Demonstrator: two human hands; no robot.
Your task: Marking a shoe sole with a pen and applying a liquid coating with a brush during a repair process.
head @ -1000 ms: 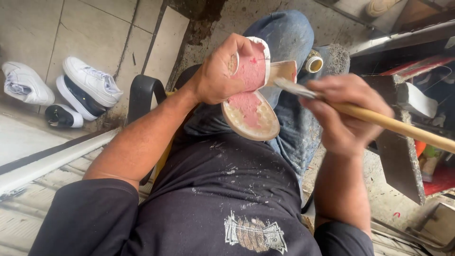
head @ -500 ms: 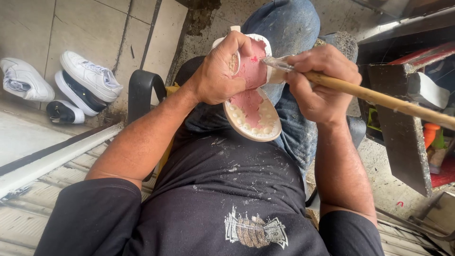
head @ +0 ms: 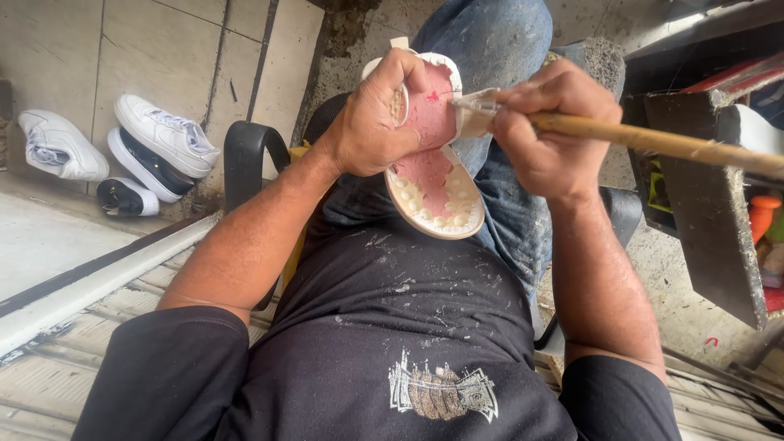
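My left hand (head: 377,122) grips a shoe (head: 433,175) by its middle, sole up. The sole is pink with a white rim, held over my lap. My right hand (head: 549,131) holds a long wooden-handled brush (head: 653,140), and the brush's pale tip touches the far part of the pink sole beside my left fingers. I sit in a dark, speckled shirt and blue jeans.
Several white sneakers (head: 155,143) lie on the tiled floor at the left. A black chair arm (head: 245,155) curves up beside my left forearm. A dark metal stand (head: 702,212) with clutter and an orange object (head: 763,214) is at the right.
My right hand moved the brush left and up onto the sole's far end. The shoe shifted slightly upward in my left hand.
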